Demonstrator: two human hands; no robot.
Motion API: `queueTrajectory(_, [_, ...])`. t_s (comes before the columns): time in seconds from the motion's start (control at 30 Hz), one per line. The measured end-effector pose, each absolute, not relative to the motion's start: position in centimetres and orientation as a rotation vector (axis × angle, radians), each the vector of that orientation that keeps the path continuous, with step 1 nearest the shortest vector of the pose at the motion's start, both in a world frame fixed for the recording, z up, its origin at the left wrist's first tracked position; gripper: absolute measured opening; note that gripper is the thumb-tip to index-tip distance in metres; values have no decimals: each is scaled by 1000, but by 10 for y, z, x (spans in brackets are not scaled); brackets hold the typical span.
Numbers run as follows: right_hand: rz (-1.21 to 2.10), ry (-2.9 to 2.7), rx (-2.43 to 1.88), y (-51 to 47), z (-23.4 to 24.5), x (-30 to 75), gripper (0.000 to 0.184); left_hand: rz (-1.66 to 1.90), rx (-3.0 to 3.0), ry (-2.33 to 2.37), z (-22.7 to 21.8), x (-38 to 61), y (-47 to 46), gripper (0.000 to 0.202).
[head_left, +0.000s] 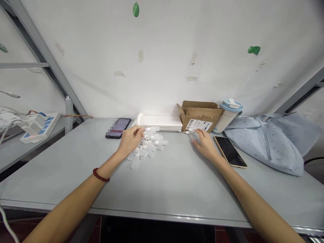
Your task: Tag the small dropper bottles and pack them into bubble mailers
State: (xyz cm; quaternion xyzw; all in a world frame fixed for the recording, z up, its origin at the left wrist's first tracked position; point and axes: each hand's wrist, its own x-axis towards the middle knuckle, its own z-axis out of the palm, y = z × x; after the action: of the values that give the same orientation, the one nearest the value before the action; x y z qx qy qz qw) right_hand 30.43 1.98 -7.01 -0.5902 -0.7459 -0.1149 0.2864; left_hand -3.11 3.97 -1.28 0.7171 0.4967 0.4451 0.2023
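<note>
A loose cluster of small translucent plastic tags [149, 145] with white ends and thin strings lies on the grey table. My left hand [131, 140] is at the cluster's upper left, thumb and fingers pinched on the white end of one tag [153, 129]. Further right, a single translucent tag [190, 132] lies in front of the cardboard box. My right hand [205, 144] reaches over the table there, its fingertips touching this tag while the thumb stays apart from the fingers.
A stack of white flat boxes [159, 122] and an open cardboard box [199, 113] stand by the wall. Around them are a phone [118, 128], another phone [230, 152], a blue-lidded cup [226, 116], a pale blue cloth bag [265, 141] and a power strip [42, 128].
</note>
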Motion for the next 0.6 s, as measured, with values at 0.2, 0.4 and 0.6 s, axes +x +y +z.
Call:
queueTrajectory(0.2, [-366, -2057, -1658, 27, -80, 320, 56, 1162, 2029, 1462, -19, -31, 46, 29])
queueTrajectory(0.4, [-337, -2025, -1644, 29, -78, 323, 48, 1146, 2050, 1500, -19, -30, 45, 28])
queueTrajectory(0.6, [-303, -2014, -1613, 27, -74, 314, 36, 1198, 2012, 1572, -15, -28, 41, 27])
